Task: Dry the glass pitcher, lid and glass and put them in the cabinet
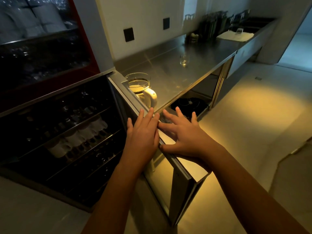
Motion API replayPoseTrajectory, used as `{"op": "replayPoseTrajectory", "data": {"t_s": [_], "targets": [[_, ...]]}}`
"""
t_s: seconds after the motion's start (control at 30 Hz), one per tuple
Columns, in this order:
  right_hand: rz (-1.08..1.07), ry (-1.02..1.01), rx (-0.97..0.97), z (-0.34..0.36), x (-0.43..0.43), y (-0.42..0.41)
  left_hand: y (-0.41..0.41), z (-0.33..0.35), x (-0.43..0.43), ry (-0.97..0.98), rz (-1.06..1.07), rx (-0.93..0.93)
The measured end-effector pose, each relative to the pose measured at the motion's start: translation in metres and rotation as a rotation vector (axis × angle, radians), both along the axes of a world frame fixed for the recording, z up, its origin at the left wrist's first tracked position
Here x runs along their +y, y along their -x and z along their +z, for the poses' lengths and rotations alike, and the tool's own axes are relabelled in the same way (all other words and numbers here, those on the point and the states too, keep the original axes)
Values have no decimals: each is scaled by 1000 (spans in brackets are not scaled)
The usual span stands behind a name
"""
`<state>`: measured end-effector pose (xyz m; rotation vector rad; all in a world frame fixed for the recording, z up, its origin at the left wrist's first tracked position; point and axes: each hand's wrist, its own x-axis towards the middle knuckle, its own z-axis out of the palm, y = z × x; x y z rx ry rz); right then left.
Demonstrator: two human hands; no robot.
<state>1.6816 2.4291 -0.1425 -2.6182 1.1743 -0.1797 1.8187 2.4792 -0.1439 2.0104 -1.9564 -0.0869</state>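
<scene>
Storing step. Left hand [143, 134] and right hand [184, 135], grips released, rest flat on the cabinet door [183, 171]; next, probably, lift the pitcher [139, 85] off the table [194, 76].

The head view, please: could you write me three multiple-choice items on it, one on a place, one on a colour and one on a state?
1. Where does the glass pitcher stand?
A. On a shelf.
B. On the steel counter beside the cabinet.
C. On the floor.

2. What colour is the pitcher's handle?
A. Red.
B. Black.
C. White.

3. How are the left hand and the right hand?
A. Fingers straight, lying at the top edge of the open cabinet door.
B. Both gripping the pitcher.
C. Both curled into fists.

Answers: 1 B, the pitcher stands on the counter next to the cabinet's side; 2 C, the handle shows pale white against the clear glass; 3 A, both hands lie flat at the door and hold nothing.
</scene>
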Motion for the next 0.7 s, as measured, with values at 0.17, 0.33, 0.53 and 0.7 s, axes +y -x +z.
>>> {"op": "replayPoseTrajectory", "data": {"t_s": [0.17,0.33,0.53,0.7], "targets": [[-12,-26,55,0,-12,11,9,2,-13,-1,-13,-6],[-22,-45,82,3,-22,21,17,2,-27,-14,-32,-19],[-30,-58,83,5,-35,36,28,1,-41,-12,-72,-20],[-30,-62,54,3,-42,43,37,1,-52,-19,-91,5]]}}
